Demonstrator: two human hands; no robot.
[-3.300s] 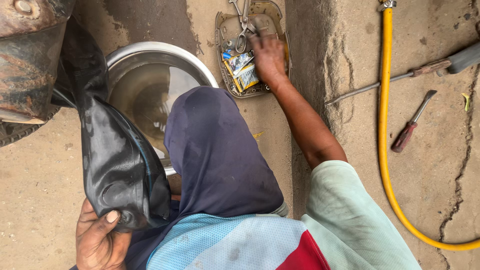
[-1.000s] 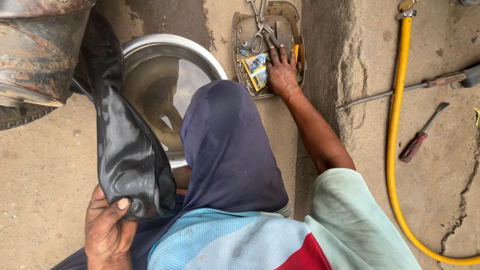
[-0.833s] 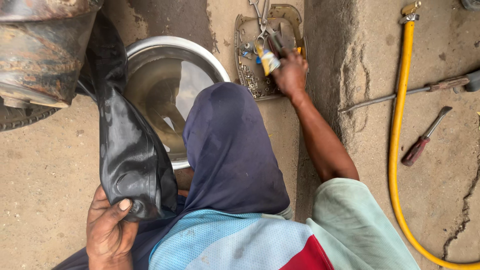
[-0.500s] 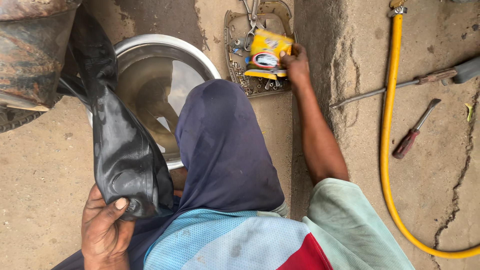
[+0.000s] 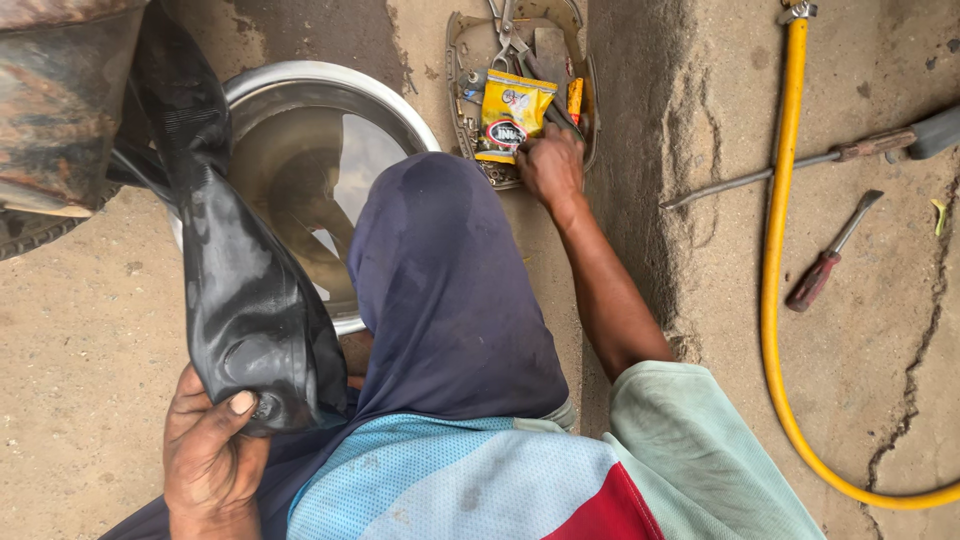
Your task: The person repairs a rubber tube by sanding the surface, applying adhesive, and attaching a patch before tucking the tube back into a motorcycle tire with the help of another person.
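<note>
— Hands, what are they doing?
— Left hand (image 5: 210, 450) grips the black inner tube (image 5: 240, 300) beside the water basin (image 5: 400, 100); right hand (image 5: 550, 165) reaches into the tool tray (image 5: 455, 60), fingers touching a yellow packet (image 5: 512, 115).

One head-worn camera looks steeply down from close above the person's knee, facing the concrete floor (image 5: 80, 330); the round steel water basin (image 5: 330, 90) lies far left, the yellow rubber hose (image 5: 775, 260) right.

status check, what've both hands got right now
Left hand grips the black inner tube, thumb on top. Right hand in the tool tray, by the yellow packet. Water basin between; nothing blocking.
</note>
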